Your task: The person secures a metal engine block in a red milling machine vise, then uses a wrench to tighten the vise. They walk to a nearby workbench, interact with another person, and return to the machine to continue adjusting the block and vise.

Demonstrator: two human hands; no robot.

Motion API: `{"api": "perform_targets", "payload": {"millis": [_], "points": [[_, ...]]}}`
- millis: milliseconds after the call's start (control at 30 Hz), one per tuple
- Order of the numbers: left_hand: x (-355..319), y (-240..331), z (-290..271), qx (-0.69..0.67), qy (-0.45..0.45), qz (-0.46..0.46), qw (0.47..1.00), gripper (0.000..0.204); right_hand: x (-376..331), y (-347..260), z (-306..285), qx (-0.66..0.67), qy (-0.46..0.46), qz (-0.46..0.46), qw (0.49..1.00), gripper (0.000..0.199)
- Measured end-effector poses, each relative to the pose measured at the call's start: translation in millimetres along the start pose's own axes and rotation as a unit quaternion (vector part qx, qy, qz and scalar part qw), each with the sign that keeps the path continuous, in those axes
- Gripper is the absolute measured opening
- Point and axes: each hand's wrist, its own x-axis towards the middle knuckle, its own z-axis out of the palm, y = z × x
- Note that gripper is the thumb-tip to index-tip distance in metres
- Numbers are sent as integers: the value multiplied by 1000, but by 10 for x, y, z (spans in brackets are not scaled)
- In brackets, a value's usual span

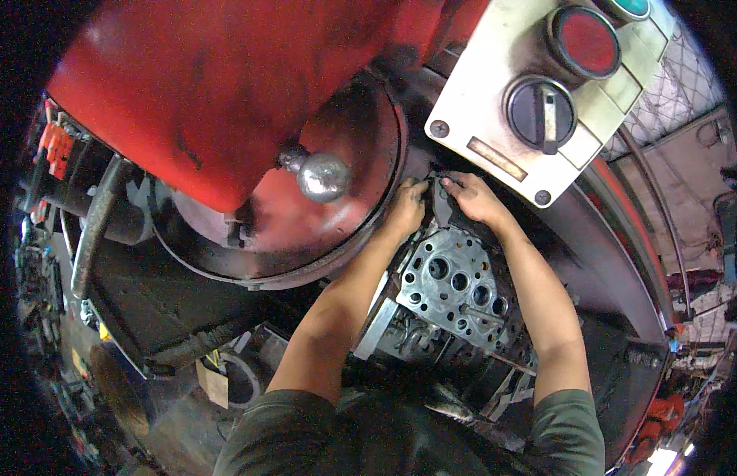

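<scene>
Both my arms reach forward, my hands close together beyond a metal cylinder head (457, 295). My left hand (409, 209) is closed, its darkened fingertips against the left side of a dark grey piece (442, 208). From the other side my right hand (474, 200) grips the same piece, thumb on top and the other fingers mostly hidden. What kind of part it is I cannot tell. The cylinder head has a flat machined face with a row of large round holes and several smaller ones. It sits at a slant just below my hands.
A red machine housing (225, 55) with a large round rim and a shiny ball knob (322, 176) stands on the left. A pale control box (495, 111) with a red button and black rotary switch overhangs my right hand. A metal bar (376, 328) lies beside the cylinder head.
</scene>
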Motion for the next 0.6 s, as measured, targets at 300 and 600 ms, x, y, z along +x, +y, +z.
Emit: {"api": "perform_targets", "payload": {"millis": [300, 600], "points": [[-71, 174, -169, -47, 16, -24, 998, 34, -11, 128, -71, 45, 2, 41, 998, 39], [24, 200, -193, 30, -16, 133, 990, 24, -61, 122, -49, -16, 2, 22, 1000, 38]]}}
